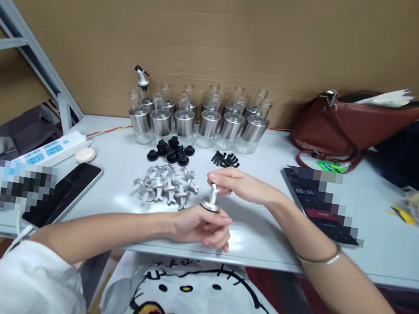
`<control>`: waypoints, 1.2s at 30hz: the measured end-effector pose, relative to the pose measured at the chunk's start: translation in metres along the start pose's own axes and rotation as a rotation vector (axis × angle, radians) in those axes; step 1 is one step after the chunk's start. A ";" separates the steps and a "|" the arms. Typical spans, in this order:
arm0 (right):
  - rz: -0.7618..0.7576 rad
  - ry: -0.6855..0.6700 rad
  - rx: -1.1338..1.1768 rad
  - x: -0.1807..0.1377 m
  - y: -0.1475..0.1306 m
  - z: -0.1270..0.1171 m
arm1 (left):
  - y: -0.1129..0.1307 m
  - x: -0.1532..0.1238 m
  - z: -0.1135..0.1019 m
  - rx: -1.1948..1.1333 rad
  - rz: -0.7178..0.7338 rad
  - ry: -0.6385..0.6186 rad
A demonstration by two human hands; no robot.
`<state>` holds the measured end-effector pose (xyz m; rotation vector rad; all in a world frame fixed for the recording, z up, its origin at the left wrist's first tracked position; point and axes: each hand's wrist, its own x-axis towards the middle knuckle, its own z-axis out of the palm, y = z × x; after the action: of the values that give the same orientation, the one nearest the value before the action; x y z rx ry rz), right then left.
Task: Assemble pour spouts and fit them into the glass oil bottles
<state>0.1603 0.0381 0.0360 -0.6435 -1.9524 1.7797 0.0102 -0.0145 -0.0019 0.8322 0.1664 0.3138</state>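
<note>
My left hand (202,226) lies near the table's front edge, its fingers curled closed around the base of a silver pour spout (211,201). The spout stands upright out of the fist, its lower end hidden. At the spout's tip, my right hand (234,182) pinches thumb and finger together; a small dark bit shows there, too small to name. Left of the hands lies a heap of silver pour spouts (167,185). Behind it is a pile of black stoppers (171,150), and small black flaps (225,159) lie just beyond my right hand.
Two rows of glass bottles with steel bands (210,121) stand at the back; one back-left bottle carries a fitted pourer (142,78). At left are a power strip (52,148) and a phone (68,193). A timer display (317,203) and brown bag (357,125) lie right.
</note>
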 end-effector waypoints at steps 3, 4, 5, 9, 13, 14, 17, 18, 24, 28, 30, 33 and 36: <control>-0.001 0.014 -0.038 -0.001 -0.001 -0.001 | -0.001 0.000 -0.001 -0.011 0.013 0.012; -0.001 0.016 -0.053 -0.001 -0.002 -0.002 | -0.001 0.000 -0.001 -0.009 0.012 0.010; -0.003 0.016 -0.071 -0.001 -0.002 -0.002 | -0.002 0.000 -0.002 -0.008 0.009 0.005; -0.009 0.032 -0.143 -0.001 -0.003 -0.004 | -0.004 -0.001 -0.006 -0.002 0.006 -0.038; 0.005 0.038 -0.155 -0.001 -0.002 -0.006 | -0.005 0.000 -0.007 0.007 0.003 -0.038; 0.005 0.032 -0.154 -0.001 -0.001 -0.006 | -0.005 0.000 -0.007 0.008 -0.001 -0.032; -0.005 0.023 -0.144 -0.001 -0.002 -0.006 | -0.005 -0.001 -0.006 0.011 -0.011 -0.009; -0.010 0.019 -0.139 -0.001 -0.002 -0.005 | -0.004 -0.001 -0.006 0.013 -0.014 0.003; -0.051 0.004 -0.171 -0.001 -0.006 -0.005 | -0.004 -0.002 -0.004 0.035 -0.050 0.063; -0.029 0.014 -0.215 -0.002 -0.007 -0.005 | -0.003 -0.001 -0.003 0.061 -0.057 0.073; -0.015 0.027 -0.203 -0.003 -0.008 -0.005 | -0.003 -0.001 -0.002 0.061 -0.063 0.086; -0.006 0.055 -0.202 -0.003 -0.008 -0.004 | -0.002 0.000 -0.002 0.057 -0.081 0.098; -0.001 0.066 -0.215 -0.003 -0.008 -0.003 | -0.002 0.000 -0.002 0.056 -0.084 0.099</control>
<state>0.1643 0.0384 0.0442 -0.7609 -2.1154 1.5395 0.0100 -0.0150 -0.0047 0.8626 0.3030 0.2728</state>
